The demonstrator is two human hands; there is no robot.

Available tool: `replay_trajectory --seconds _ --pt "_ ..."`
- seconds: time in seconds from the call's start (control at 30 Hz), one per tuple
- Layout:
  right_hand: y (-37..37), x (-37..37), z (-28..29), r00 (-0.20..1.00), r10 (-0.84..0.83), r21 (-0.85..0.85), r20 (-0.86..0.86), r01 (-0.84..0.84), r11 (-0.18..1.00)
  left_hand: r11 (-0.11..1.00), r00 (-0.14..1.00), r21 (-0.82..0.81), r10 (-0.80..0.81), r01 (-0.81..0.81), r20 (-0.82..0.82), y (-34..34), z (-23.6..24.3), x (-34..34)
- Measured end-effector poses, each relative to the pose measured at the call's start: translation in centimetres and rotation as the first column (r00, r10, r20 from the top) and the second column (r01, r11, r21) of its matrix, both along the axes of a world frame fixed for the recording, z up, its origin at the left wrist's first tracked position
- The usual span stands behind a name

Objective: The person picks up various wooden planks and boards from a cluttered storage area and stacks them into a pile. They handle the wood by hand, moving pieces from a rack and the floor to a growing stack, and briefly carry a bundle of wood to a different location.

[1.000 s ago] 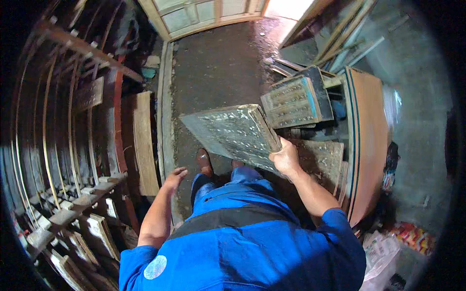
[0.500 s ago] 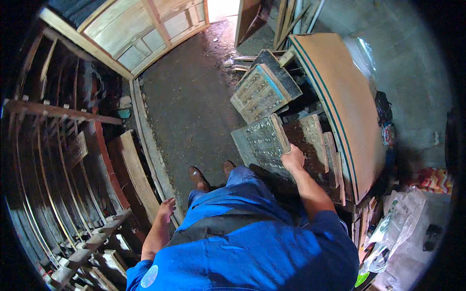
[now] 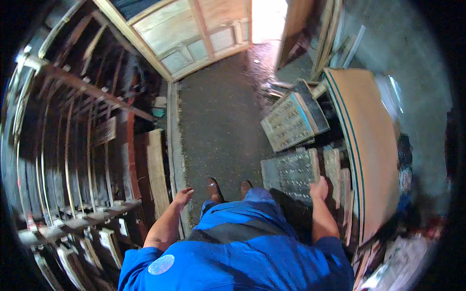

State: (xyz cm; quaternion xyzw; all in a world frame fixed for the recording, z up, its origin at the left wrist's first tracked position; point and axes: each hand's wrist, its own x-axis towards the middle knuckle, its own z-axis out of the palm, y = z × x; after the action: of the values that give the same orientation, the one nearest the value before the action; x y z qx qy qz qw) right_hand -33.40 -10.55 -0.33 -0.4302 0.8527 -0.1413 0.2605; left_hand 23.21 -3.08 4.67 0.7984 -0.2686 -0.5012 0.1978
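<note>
My right hand (image 3: 319,188) is closed on the upper edge of a weathered wooden board (image 3: 293,170), near its closest corner. Rows of pale spots cover the board's dark face, and it leans with other boards (image 3: 333,172) close behind it. My left hand (image 3: 183,196) hangs free over the floor's left side, holding nothing, its slightly bent fingers apart. Beyond the held board, another spotted panel (image 3: 289,123) with a blue strip along its edge leans against a dark board.
A large tan panel (image 3: 371,145) with a dark green line stands behind the boards on the right. On the left is a slatted wooden rack (image 3: 80,145). A wooden-framed partition (image 3: 182,34) and a bright doorway (image 3: 268,19) lie ahead. Plastic wrapping (image 3: 400,262) lies at lower right.
My view has turned, shifting the scene. The held board has tipped right, narrowing its gap to the boards behind, with my right hand still on its edge. My left hand stays empty.
</note>
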Motion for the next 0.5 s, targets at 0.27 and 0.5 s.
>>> replay_trajectory --seconds 0.27,0.5 --pt "-2.0 -4.7 -4.1 0.956 0.000 -0.007 -0.293 -0.002 1.000 0.995 0.993 -0.027 0.093 -0.091 0.076 3.7 -0.3 -0.8" --pt "-2.3 -0.3 2.1 0.863 0.038 -0.065 -0.503 -0.081 0.995 0.947 0.952 -0.103 0.304 -0.305 -0.029 6.8 1.5 1.0"
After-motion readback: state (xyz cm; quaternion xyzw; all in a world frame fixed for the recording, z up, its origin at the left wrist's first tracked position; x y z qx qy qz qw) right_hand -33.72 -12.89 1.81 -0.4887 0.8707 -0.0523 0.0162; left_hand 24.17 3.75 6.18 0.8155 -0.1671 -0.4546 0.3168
